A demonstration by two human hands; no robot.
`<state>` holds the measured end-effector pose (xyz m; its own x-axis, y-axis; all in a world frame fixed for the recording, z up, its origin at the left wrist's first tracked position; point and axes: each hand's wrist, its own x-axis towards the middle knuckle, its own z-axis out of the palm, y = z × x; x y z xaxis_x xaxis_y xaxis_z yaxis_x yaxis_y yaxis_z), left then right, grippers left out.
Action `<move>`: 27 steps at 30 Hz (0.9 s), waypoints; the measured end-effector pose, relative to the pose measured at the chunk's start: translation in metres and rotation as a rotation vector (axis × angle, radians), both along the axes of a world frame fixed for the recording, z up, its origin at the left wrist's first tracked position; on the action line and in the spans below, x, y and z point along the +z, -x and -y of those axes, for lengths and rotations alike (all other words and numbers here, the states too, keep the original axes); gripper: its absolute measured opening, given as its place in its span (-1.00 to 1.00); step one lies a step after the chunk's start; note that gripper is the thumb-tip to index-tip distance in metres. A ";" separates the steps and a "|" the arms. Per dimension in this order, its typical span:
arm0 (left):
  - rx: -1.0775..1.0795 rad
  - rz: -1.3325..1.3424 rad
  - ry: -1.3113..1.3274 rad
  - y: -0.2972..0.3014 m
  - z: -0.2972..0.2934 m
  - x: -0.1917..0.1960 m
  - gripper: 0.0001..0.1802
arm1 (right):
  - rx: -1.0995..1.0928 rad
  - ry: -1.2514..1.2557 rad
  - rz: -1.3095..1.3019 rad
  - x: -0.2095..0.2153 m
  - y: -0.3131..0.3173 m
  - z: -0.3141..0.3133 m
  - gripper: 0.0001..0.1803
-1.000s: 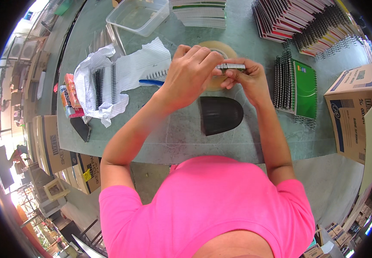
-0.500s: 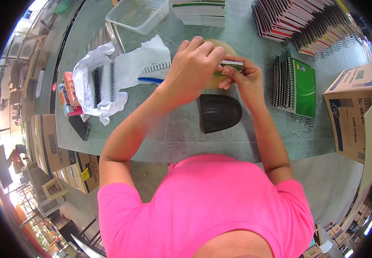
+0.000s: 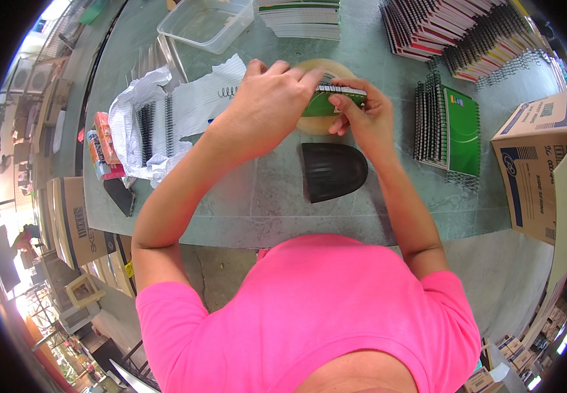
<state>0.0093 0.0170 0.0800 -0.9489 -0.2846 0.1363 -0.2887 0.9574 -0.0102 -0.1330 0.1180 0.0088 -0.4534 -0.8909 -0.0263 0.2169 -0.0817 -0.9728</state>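
My right hand [image 3: 366, 112] pinches a small green notebook [image 3: 326, 103] at its right end, thumb on the near side. Along its upper edge runs a dark wire binding. At the notebook's left end is my left hand [image 3: 264, 98], fingers bent and slightly blurred; what its fingertips grip is hidden. Beneath both hands lies a round, yellowish disc [image 3: 311, 127]. Closer to me rests a black, ribbed, curved piece [image 3: 333, 172]. Left of my left hand, a loose wire coil [image 3: 226, 92] lies on torn lined paper [image 3: 198, 98].
Crumpled paper [image 3: 121, 141] holds dark wire coils [image 3: 146, 131] at left. Farther back are a clear plastic tub [image 3: 215, 40] and a paper stack [image 3: 300, 23]. On the right stand green spiral notebooks [image 3: 464, 131], more spiral notebooks [image 3: 427, 29] and a cardboard box [image 3: 537, 170].
My left hand has moved left along the notebook, uncovering more of its green cover and binding. My right hand keeps its grip almost in place.
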 end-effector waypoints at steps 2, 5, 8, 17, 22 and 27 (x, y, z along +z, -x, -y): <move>0.016 -0.036 0.006 0.005 -0.001 0.006 -0.68 | 0.002 0.023 0.010 0.000 -0.001 0.000 -0.75; 0.008 -0.208 -0.048 0.009 -0.003 0.001 -0.69 | 0.042 -0.038 0.008 -0.002 -0.001 -0.001 -0.70; -0.019 -0.213 -0.016 0.005 -0.002 -0.005 -0.72 | 0.048 0.002 0.059 -0.005 0.001 -0.002 -0.68; -0.031 -0.258 0.062 0.012 -0.003 -0.008 -0.77 | 0.077 0.064 0.136 -0.003 0.001 -0.005 -0.65; -0.015 -0.075 0.050 0.013 0.001 0.007 -0.77 | 0.121 -0.024 0.087 0.001 0.002 -0.009 -0.65; -0.060 -0.302 0.072 0.016 -0.001 -0.012 -0.75 | 0.068 0.093 0.105 0.002 0.002 -0.010 -0.69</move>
